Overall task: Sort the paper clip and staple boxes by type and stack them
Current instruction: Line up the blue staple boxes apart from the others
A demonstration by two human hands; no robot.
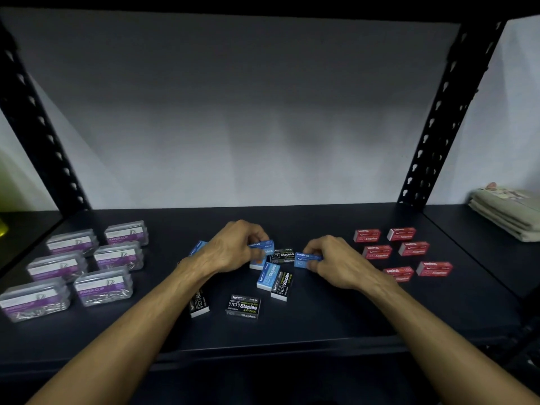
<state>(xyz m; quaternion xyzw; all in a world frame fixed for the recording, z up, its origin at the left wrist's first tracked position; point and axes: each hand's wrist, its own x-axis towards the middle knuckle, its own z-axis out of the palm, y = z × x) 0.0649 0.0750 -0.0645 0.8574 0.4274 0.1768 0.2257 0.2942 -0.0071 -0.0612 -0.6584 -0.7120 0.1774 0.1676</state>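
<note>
Blue and black staple boxes lie mixed at the middle of the dark shelf (pixel 321 317). My left hand (pixel 233 247) grips a blue staple box (pixel 264 245) at the heap's far side. My right hand (pixel 333 261) pinches another blue staple box (pixel 304 260) just to the right. Between them sits a black staple box (pixel 283 255). Nearer me lie a blue box (pixel 268 276), a black box (pixel 283 286), a black box (pixel 243 306) and one (pixel 199 305) partly under my left forearm. Several clear paper clip boxes (pixel 103 285) stand at the left. Several red staple boxes (pixel 413 248) lie at the right.
Black perforated uprights (pixel 447 112) frame the shelf on both sides, with a grey wall behind. Folded pale cloth (pixel 508 211) lies at the far right. A yellow-green object (pixel 2 226) shows at the left edge.
</note>
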